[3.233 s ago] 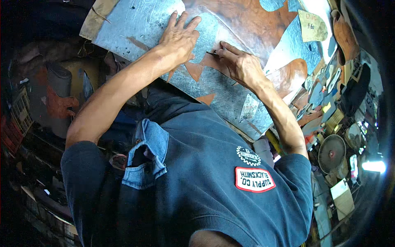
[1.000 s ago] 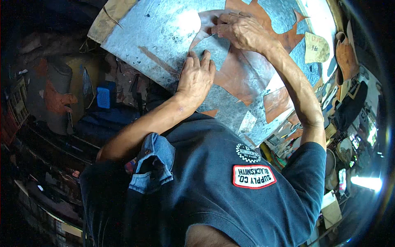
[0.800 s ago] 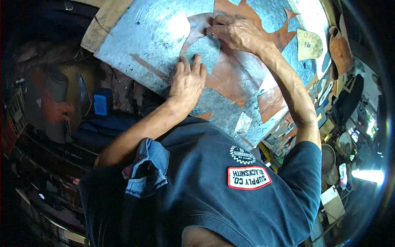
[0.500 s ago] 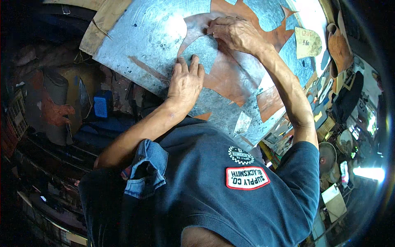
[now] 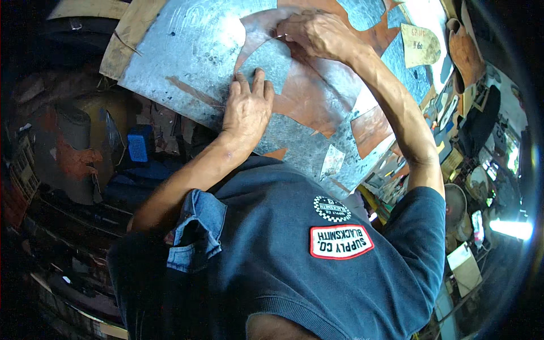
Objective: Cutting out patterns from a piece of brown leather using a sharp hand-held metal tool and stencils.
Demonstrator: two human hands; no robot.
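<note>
Brown leather (image 5: pixel 311 102) with a curved, cut-out outline lies on a mottled, silvery metal-like work surface (image 5: pixel 198 51). My left hand (image 5: pixel 247 110) presses down with its fingers stretched out, at the lower edge of a grey mottled patch (image 5: pixel 266 62). Whether that patch is a separate template or the bare surface, I cannot tell. On the leather beyond it, my right hand (image 5: pixel 317 37) is closed in a pinch. A thin shiny tip shows at its fingertips, but the rest of what it grips is hidden.
A pale rounded card (image 5: pixel 420 45) lies to the right, near a rolled brown leather piece (image 5: pixel 464 56). Leather offcuts (image 5: pixel 371 130) and a small pale scrap (image 5: pixel 332 162) lie nearer me. Left of the surface stands a blue box (image 5: pixel 140 143). Clutter lines the right side.
The whole view has shifted and turned slightly. Both hands keep nearly the same places on the work, with at most a small movement of the right hand along the leather's curved edge.
</note>
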